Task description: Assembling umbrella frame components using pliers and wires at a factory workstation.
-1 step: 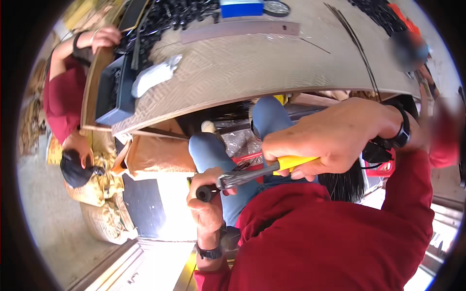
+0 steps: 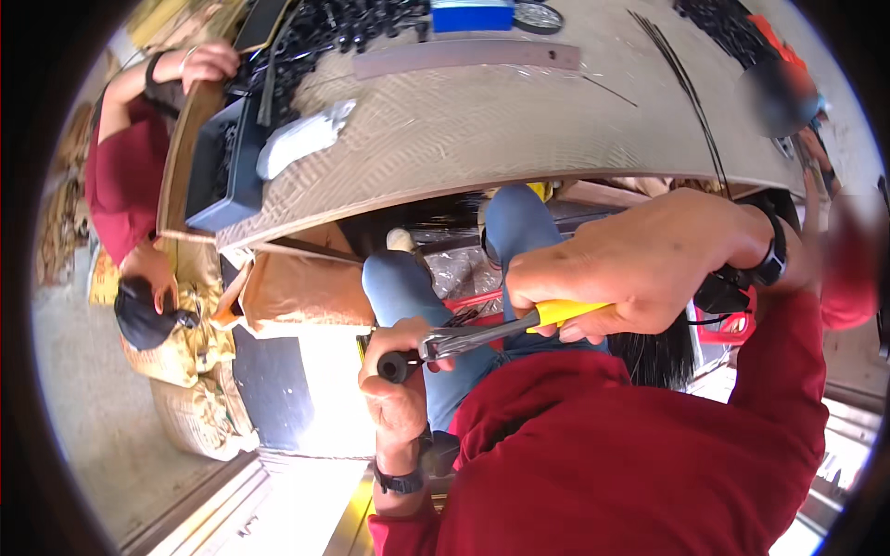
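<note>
Over my lap, my left hand (image 2: 397, 408) is closed around a black tubular part (image 2: 392, 368) whose round, hollow end faces up. My right hand (image 2: 649, 259) grips a pair of pliers (image 2: 473, 339) by the yellow handles. Their metal jaws reach left to the side of the black part, close to my left thumb and fingers. What exactly the jaws bite on is too small to make out.
Ahead stands a worktable (image 2: 445, 130) with a flat strip (image 2: 464, 58), a blue box (image 2: 473, 16), thin black rods (image 2: 681, 88) and a white bag (image 2: 304, 141). A grey bin (image 2: 222, 171) sits at its left edge, beside a person in red (image 2: 134, 185). Another person is at right.
The whole scene sits very slightly further right in the picture. Both hands keep the same hold on the pliers and the black part.
</note>
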`<state>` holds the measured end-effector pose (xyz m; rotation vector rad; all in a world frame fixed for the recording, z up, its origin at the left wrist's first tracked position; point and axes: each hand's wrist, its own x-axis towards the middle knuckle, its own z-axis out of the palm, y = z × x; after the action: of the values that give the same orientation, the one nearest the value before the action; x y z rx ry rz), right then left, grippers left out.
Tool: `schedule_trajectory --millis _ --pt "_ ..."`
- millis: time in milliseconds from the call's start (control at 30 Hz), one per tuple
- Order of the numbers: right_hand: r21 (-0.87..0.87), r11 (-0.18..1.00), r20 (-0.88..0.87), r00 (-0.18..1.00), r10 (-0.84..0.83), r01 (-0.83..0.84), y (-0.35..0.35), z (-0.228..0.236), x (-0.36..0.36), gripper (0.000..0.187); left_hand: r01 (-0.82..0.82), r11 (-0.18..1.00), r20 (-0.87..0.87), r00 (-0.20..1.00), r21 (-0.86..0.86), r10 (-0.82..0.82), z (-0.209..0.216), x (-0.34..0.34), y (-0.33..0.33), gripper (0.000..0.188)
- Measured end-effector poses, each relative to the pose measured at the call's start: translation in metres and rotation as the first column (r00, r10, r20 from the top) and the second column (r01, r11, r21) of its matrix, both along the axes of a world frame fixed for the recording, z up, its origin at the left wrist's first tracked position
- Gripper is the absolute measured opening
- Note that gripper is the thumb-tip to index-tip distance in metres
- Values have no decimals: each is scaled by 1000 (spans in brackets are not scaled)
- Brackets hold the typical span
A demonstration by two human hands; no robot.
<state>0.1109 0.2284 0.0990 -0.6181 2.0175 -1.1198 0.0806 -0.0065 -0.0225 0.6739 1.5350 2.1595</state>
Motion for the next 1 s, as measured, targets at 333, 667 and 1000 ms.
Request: schedule_trajectory --millis 333,667,1000 --pt "243 961 -68 986 153 -132 -4 5 -13 23 44 996 -69 996 -78 -50 1 -5 -4 68" --pt "235 961 -108 979 174 -145 -17 1 -19 14 -135 961 -131 986 -240 105 10 1 4 73" --pt "490 604 -863 448 233 629 58 -91 -72 33 -531 442 -147 507 723 849 110 -3 -156 22"
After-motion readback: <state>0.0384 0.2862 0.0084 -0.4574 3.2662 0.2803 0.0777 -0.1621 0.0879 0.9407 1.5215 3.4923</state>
